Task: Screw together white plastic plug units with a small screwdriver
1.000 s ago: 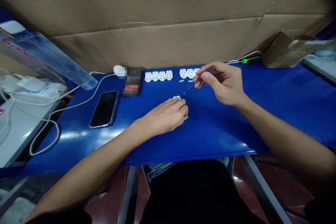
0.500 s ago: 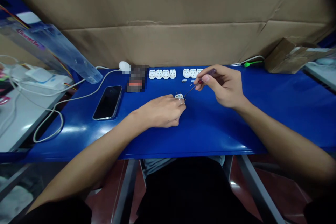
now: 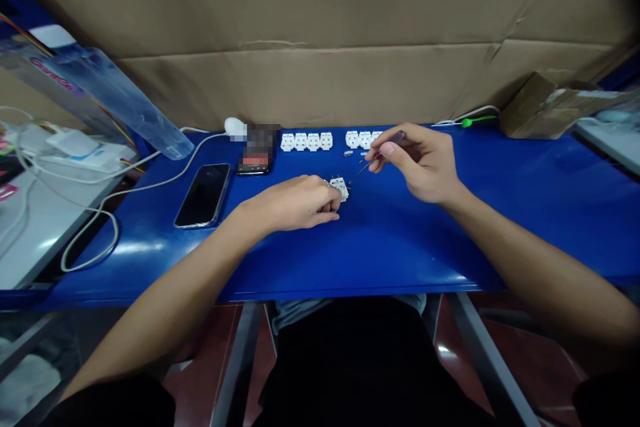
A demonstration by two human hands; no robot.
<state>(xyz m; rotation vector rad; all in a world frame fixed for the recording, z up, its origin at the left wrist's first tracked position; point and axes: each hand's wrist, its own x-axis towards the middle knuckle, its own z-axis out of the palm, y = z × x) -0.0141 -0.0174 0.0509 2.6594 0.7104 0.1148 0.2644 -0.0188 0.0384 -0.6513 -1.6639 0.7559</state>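
Observation:
A small white electrical module [image 3: 340, 185] with thin metal pins or screws sticking out lies on the blue tabletop. My left hand [image 3: 305, 203] has its fingers curled against the module's left and near side, covering part of it. The fingers of my right hand [image 3: 425, 163] are closed round a screwdriver [image 3: 379, 153] with a dark reddish-purple handle. Its thin shaft slants down to the left, and the tip is near the module's right side; whether they touch I cannot tell. Beyond lie white modules of the same look in one row [image 3: 307, 141] and another row [image 3: 359, 139], partly behind my right hand.
A smartphone [image 3: 204, 195] lies left of my left hand, near a loose white cable [image 3: 116, 227]. Behind are a blurred-out dark object [image 3: 260, 143] and small loose parts [image 3: 349, 153]. A cardboard box [image 3: 530, 107] stands at back right; a clear plastic bottle [image 3: 125, 93] leans at left.
My left hand has shifted slightly left and its grip has changed, so more of the module shows and it looks turned. The screwdriver tip has drawn back slightly from it.

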